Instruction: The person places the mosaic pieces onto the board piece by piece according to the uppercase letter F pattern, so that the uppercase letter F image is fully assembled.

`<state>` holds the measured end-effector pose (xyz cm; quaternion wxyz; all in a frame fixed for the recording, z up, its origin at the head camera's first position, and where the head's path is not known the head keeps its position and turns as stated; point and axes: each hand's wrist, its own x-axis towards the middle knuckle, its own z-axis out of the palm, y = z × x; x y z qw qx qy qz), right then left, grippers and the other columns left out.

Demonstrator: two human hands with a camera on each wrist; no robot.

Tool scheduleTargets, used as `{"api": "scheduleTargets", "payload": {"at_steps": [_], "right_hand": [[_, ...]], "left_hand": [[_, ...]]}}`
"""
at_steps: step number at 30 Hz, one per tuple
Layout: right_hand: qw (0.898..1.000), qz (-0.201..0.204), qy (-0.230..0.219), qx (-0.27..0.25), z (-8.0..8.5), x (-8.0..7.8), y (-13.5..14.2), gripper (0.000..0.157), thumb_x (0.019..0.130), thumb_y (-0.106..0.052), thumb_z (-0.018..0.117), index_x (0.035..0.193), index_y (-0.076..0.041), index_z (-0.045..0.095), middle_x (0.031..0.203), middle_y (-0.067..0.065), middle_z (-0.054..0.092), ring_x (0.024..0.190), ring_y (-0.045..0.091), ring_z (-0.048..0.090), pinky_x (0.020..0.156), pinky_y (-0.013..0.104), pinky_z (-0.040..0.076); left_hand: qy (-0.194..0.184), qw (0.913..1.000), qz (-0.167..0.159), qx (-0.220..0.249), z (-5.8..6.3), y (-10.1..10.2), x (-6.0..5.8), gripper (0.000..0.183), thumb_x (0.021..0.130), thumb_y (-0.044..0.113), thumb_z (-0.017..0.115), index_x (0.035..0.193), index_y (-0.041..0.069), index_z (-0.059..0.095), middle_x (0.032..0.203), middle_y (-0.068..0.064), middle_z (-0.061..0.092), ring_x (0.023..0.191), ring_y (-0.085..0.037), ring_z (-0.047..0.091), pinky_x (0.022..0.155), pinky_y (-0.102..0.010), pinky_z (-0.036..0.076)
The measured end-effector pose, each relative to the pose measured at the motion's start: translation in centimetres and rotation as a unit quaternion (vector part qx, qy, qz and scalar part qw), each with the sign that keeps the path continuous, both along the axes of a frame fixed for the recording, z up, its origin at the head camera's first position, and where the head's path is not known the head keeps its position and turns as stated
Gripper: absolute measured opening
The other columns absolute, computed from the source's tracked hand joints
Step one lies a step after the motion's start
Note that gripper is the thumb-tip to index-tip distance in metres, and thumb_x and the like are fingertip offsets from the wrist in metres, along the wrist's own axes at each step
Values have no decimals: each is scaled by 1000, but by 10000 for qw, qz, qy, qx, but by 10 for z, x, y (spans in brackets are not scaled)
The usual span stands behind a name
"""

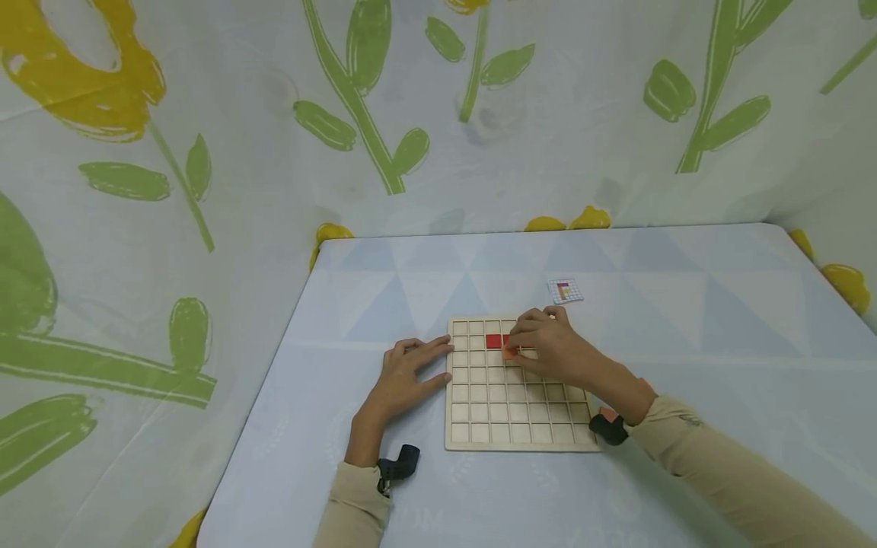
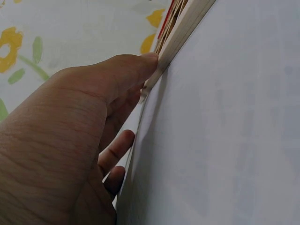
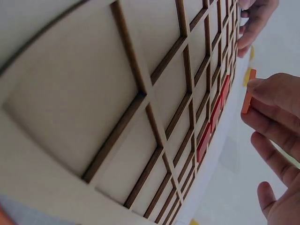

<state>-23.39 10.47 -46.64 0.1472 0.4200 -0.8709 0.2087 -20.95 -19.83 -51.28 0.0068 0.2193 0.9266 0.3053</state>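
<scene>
A light wooden grid board point(image 1: 521, 447) lies on the table, divided into square cells. My right hand point(image 1: 551, 346) is over its upper part and pinches an orange square tile point(image 3: 249, 91) between thumb and fingers. Under that hand, a row of three red tiles point(image 3: 215, 112) sits in the cells; the head view shows mainly one red tile point(image 1: 493, 341), with the others mostly covered. At the board's left edge, my left hand point(image 1: 404, 377) has its fingers extended. Its thumb tip reaches the board's wooden side point(image 2: 176, 42) in the left wrist view.
Behind the board lies a small printed card point(image 1: 565, 291) with a coloured pattern on a grid. Orange pieces point(image 1: 608, 414) show beside the right wrist, partly hidden by the arm and the black wrist camera point(image 1: 610, 430). A flower-patterned cloth point(image 1: 260, 114) hangs behind the table.
</scene>
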Motion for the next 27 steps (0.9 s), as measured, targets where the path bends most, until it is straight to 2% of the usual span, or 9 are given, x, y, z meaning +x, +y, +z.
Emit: {"api": "scheduleTargets", "payload": {"at_steps": [4, 9, 21, 27], "right_hand": [[10000, -17, 50, 12, -2, 0, -7, 15, 77, -18, 88, 88, -13, 79, 90, -3, 73, 96, 21, 60, 87, 53, 36], [9998, -129, -105, 146, -4, 0, -13, 13, 78, -19, 88, 86, -14, 80, 90, -3, 73, 98, 20, 60, 90, 56, 35], [9967, -377, -128, 711, -4, -2, -22, 11, 80, -24, 86, 86, -16, 81, 94, -3, 74, 103, 21, 59, 94, 57, 36], [9965, -241, -2, 806, -5, -3, -25, 12, 79, -21, 87, 87, -16, 80, 96, -3, 74, 104, 22, 59, 91, 57, 35]], "left_hand": [[-1, 10000, 15, -32, -1, -1, 0, 51, 95, 41, 67, 143, 28, 58, 152, 15, 45, 129, -25, 38, 102, -50, 25], [-2, 10000, 13, 3, 0, -1, 1, 52, 94, 41, 67, 143, 27, 58, 152, 14, 45, 129, -25, 38, 101, -50, 26], [12, 10000, -20, -11, -3, 0, -2, 51, 95, 43, 66, 144, 29, 57, 153, 16, 44, 128, -22, 38, 101, -48, 26], [31, 10000, 4, 4, -2, -1, -2, 51, 95, 41, 67, 143, 28, 58, 152, 15, 45, 128, -23, 38, 102, -49, 25]]}}
